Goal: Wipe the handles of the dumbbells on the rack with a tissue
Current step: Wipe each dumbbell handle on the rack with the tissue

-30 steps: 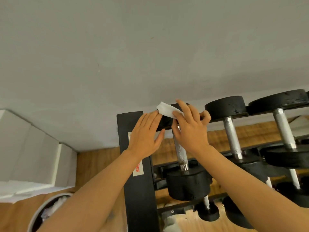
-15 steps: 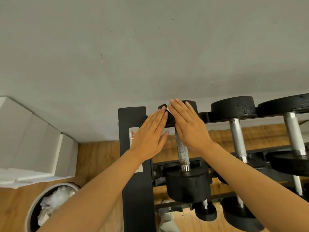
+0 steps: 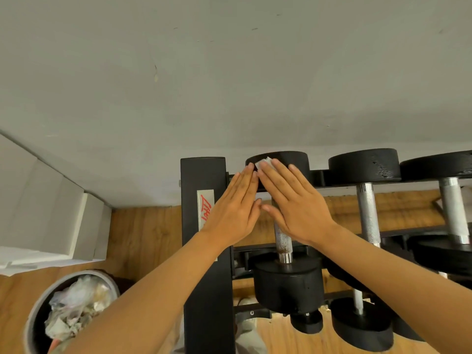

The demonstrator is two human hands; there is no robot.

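Black dumbbells with knurled steel handles lie on a black rack point(image 3: 204, 277). My left hand point(image 3: 233, 208) and my right hand point(image 3: 293, 203) are held flat with straight fingers, side by side over the upper part of the leftmost dumbbell's handle point(image 3: 283, 241). A small white corner of tissue point(image 3: 264, 164) peeks out at the fingertips of my right hand, against the dumbbell's far black head point(image 3: 293, 159). The rest of the tissue is hidden under my hands. The near head point(image 3: 288, 284) is uncovered.
Two more dumbbells point(image 3: 365, 200) point(image 3: 453, 208) lie to the right on the top tier, others on lower tiers point(image 3: 360, 323). A round bin point(image 3: 38, 307) full of crumpled waste stands at lower left on the wooden floor. White boxes point(image 3: 43, 213) sit at left by the grey wall.
My right hand has gone from curled fingers holding up the tissue to a flat hand laid over it. Both hands now lie flat together above the handle.
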